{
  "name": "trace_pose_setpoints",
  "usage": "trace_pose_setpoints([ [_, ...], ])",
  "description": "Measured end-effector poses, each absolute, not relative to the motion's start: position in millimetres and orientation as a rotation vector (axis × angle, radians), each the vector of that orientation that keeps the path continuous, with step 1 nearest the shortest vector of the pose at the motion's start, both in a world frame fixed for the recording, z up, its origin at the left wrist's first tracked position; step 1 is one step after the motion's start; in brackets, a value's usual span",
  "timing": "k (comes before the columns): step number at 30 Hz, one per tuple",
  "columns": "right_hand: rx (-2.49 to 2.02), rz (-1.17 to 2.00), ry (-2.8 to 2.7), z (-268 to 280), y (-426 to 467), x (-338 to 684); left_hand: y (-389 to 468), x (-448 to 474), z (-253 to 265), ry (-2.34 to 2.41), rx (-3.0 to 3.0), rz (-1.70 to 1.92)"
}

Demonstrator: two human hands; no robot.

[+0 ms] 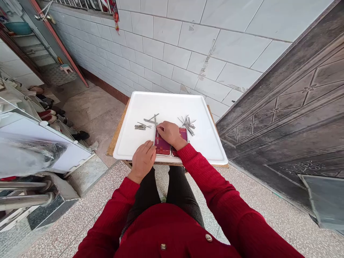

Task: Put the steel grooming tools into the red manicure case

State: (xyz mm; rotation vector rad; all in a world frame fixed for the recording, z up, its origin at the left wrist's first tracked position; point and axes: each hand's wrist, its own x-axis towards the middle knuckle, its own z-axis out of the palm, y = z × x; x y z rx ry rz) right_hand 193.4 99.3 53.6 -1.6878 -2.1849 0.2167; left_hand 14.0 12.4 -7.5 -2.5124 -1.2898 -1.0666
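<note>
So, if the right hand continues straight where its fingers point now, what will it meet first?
The right hand would probably meet the crossed metal pieces on the white surface, though depth near them is unclear.

Maroon-purple case (166, 147), silver-grey tools (189, 125), plain white tray (172, 104).
The desk (113, 145) is tan, both sleeves (215, 186) red, the trousers (185, 190) blackish, the floor (262, 193) speckled pinkish-grey, the door (290, 118) dark grey-brown with diamond patterns.

Pale tiled wall (166, 32) beside a dark panelled door (285, 122)
A red ornament (115, 18) hangs by the window bars (88, 4); shoes (48, 118) cluster at left near a white panel (21, 125), and a teal basin (18, 28) shows beyond the red doorway edge (62, 47)
</note>
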Motion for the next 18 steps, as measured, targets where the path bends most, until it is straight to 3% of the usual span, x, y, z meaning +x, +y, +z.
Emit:
trace_pose_setpoints([
  [18,-1.695,0.258,-2.178,63.7,118.7,190.6,12.2,16.9,-7.8,-1.262,-2.512,-1.087],
])
